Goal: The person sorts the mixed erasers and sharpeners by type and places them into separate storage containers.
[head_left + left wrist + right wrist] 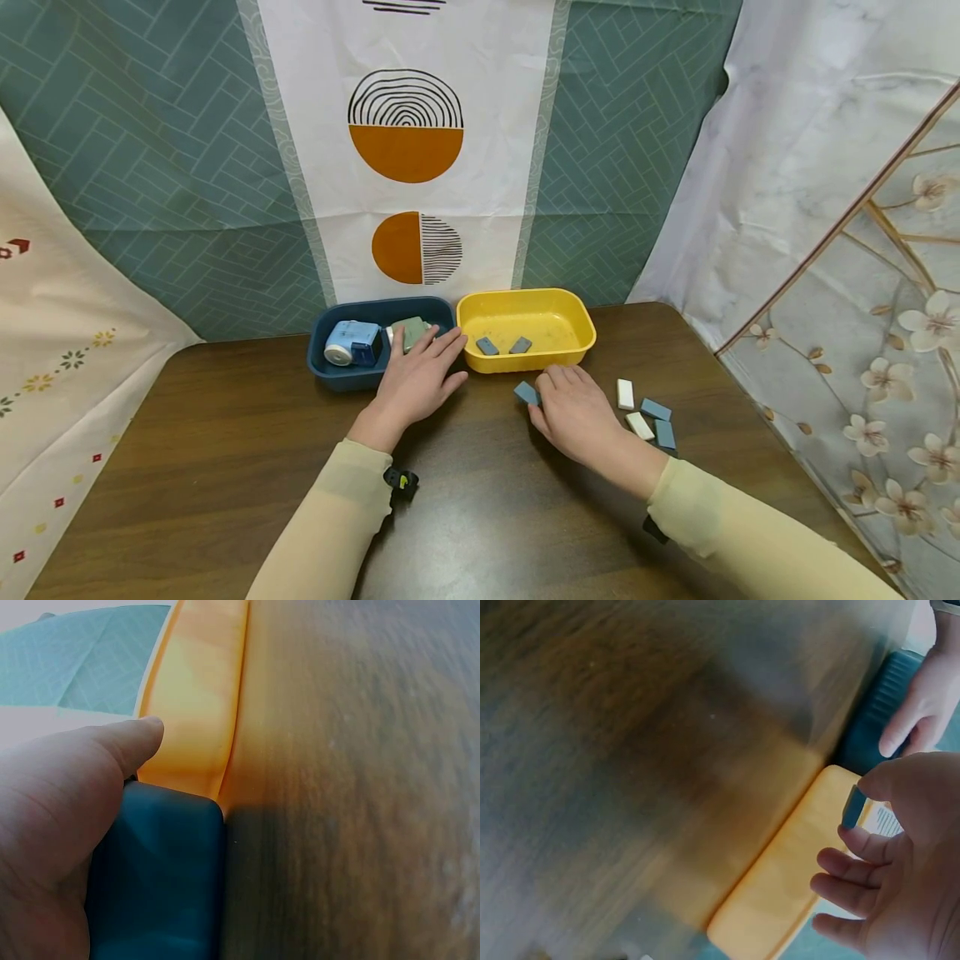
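Note:
My right hand pinches a small blue-grey rectangular block between thumb and index finger, just in front of the yellow bin. In the right wrist view the block shows edge-on at the fingertips, and the other fingers are loosely bent. My left hand lies with fingers extended over the right end of the dark blue bin, its fingertips at the yellow bin's left edge. Two grey-blue blocks lie inside the yellow bin, near its front wall.
Inside the dark blue bin are a light blue toy vehicle and a green toy, partly covered by my left hand. Right of my right hand, white blocks and blue blocks lie loose on the brown table. Patterned cloths hang behind.

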`<act>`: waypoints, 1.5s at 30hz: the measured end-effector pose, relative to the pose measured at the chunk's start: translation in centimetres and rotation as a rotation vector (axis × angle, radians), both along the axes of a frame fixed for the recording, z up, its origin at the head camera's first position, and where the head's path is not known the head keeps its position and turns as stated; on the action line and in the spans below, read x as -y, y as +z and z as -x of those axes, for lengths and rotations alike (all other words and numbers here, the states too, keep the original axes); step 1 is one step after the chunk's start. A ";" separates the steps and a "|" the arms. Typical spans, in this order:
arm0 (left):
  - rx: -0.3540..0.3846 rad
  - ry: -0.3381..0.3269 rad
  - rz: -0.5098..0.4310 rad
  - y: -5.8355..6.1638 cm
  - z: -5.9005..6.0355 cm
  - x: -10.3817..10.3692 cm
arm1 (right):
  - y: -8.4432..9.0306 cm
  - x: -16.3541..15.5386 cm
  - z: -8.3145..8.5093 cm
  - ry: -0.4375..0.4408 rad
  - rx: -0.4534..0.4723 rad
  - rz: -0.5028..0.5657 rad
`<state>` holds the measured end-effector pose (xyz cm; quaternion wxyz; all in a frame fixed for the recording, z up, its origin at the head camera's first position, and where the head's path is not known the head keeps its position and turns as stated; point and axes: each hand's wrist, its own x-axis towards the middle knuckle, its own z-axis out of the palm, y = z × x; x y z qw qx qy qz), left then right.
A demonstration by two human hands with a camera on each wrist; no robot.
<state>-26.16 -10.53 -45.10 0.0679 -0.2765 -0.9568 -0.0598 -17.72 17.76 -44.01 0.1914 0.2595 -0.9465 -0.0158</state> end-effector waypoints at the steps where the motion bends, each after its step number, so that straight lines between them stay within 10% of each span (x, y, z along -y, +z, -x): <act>1: 0.001 0.001 0.001 0.0 0.0 0.0 | 0.1 0.0 -0.1 0.006 -0.005 0.005; 45: 0.022 0.003 -0.021 0.0 0.0 -0.1 | 3.4 -1.5 3.0 -0.004 -0.153 0.088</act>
